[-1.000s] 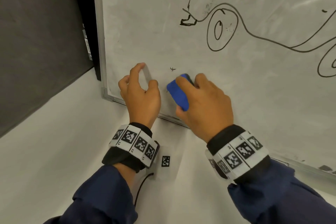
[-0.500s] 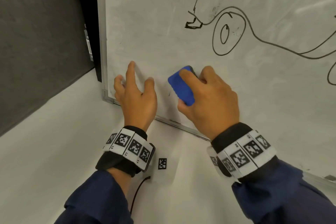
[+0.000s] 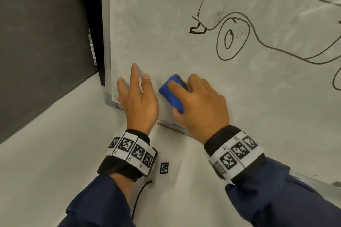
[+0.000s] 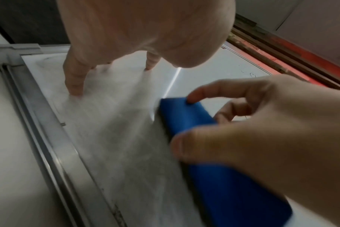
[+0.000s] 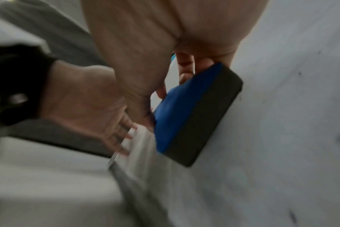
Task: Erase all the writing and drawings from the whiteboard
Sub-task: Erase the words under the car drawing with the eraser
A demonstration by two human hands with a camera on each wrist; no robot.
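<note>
**Small Mark Gone From Board's Lower Corner**

While the right hand (image 3: 201, 105) grips the blue eraser (image 3: 171, 94) against the whiteboard (image 3: 147, 24), the left hand (image 3: 138, 96), curled a second ago, now presses flat with straightened fingers; the car drawing (image 3: 234, 37) remains.

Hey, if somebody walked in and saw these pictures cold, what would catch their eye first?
Probably the bright blue eraser near the whiteboard's lower left corner, held in the right hand with its dark felt face against the board. Next, the black line drawing at the upper right, a looping outline around a wheel-like ring, not yet erased. The left hand is just left of the eraser, fingertips touching the board.
</note>
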